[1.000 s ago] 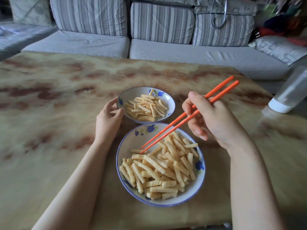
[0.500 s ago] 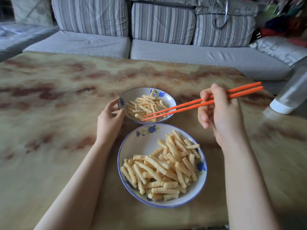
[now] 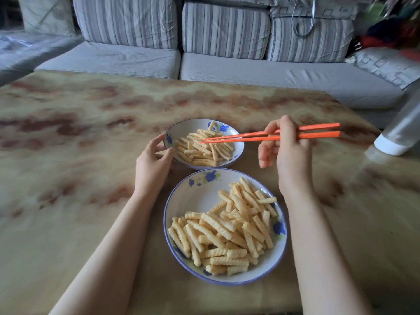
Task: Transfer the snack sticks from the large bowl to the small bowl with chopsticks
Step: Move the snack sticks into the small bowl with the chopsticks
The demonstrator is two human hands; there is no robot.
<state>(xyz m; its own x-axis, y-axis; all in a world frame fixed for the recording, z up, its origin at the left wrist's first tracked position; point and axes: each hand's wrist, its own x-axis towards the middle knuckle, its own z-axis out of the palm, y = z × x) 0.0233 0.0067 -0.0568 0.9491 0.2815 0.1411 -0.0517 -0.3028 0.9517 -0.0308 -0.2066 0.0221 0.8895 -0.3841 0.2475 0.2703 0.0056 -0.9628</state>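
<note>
Open counter stretches to the left edge and to the far edge, where the sofa begins. Toward the near edge the large bowl and the small bowl sit almost touching, with only a sliver between them. The left grip clasps the small bowl's left rim and closes that side. The chopsticks in the right grip reach across it from the right. Both forearms flank the large bowl. A blurred white-based container stands at the right edge.
</note>
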